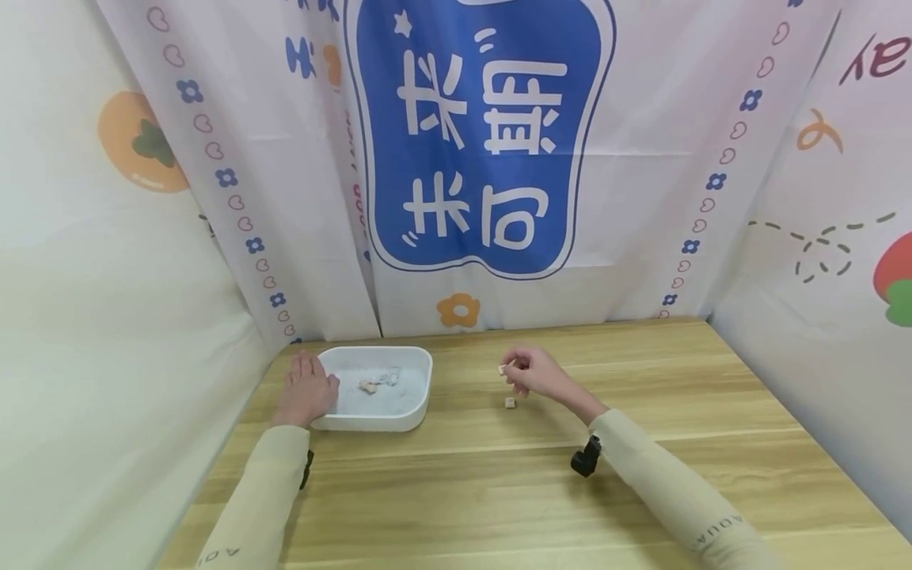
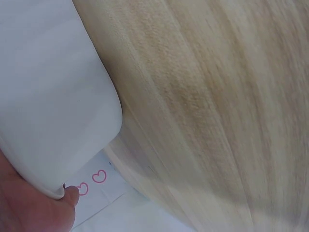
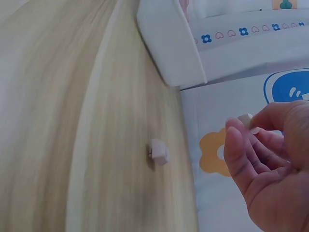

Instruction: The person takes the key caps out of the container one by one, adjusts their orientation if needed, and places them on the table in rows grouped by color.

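A small pale block [image 1: 502, 370] is pinched between the thumb and fingertips of my right hand [image 1: 536, 373], raised over the table. In the right wrist view this pale block [image 3: 246, 120] shows only partly past the fingers. Another small pinkish block [image 1: 509, 403] lies on the wood just below that hand. My left hand [image 1: 308, 392] grips the left rim of a white rectangular bin [image 1: 370, 423], and the left wrist view shows a digit [image 2: 71, 195] wrapped at the rim. Inside the bin are some tan pieces [image 1: 367, 386] and clear or whitish bits [image 1: 389, 376], too small to identify.
The wooden table [image 1: 456, 491] meets a printed cloth backdrop [image 1: 620, 293] at its far edge. White cloth walls stand on the left and right sides. A black wrist camera [image 1: 587, 457] sits on the right sleeve.
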{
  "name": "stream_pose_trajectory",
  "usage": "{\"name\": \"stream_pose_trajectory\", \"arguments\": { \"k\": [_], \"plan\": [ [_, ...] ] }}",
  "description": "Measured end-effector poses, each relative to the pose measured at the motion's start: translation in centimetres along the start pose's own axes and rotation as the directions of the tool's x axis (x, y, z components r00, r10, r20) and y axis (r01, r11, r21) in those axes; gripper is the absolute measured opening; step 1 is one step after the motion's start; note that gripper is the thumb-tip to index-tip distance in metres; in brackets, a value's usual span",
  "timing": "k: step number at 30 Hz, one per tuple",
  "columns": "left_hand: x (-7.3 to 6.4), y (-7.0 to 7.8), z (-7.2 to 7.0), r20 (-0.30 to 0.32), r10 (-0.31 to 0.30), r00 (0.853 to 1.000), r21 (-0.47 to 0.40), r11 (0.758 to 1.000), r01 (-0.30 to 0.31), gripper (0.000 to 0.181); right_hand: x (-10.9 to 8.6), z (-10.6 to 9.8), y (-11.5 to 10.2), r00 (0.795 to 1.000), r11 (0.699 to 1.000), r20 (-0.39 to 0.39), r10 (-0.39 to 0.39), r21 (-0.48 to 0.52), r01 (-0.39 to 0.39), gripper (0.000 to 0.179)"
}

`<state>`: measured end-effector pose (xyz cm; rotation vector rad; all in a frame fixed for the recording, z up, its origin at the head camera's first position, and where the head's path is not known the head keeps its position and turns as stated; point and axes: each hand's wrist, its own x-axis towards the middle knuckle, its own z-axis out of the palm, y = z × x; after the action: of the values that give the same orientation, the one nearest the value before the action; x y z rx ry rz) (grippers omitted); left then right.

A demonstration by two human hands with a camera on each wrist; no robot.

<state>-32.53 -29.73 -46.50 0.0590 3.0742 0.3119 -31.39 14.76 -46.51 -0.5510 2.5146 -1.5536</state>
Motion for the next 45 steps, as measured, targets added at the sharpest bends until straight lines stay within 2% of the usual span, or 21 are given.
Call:
{"name": "stream_pose_trajectory", "arguments": {
  "k": [10,25,33,45],
  "plan": [
    [0.0,-0.5,0.2,0.005,-0.002,1.000,-0.009,1.000,0.002,0.072,-1.5,-0.5,1.8,1.000,0.996,0.000,0.009,-0.084,-0.008,0.015],
    [0.1,-0.5,0.4,-0.017,0.011,1.000,-0.001,1.000,-0.011,0.071,-2.7,-0.7,3.2,0.995,0.975,-0.020,0.103,-0.197,-0.104,0.014],
    [0.1,-0.6,0.3,-0.017,0.017,1.000,0.009,1.000,-0.017,0.071,-3.0,-1.0,3.8,0.986,0.973,0.007,0.165,-0.166,-0.162,0.013],
    [0.0,-0.4,0.2,0.001,0.007,1.000,-0.020,1.000,-0.007,0.072,-2.9,-1.0,4.1,0.975,0.962,0.049,0.215,-0.185,-0.203,0.012]
  ]
}}
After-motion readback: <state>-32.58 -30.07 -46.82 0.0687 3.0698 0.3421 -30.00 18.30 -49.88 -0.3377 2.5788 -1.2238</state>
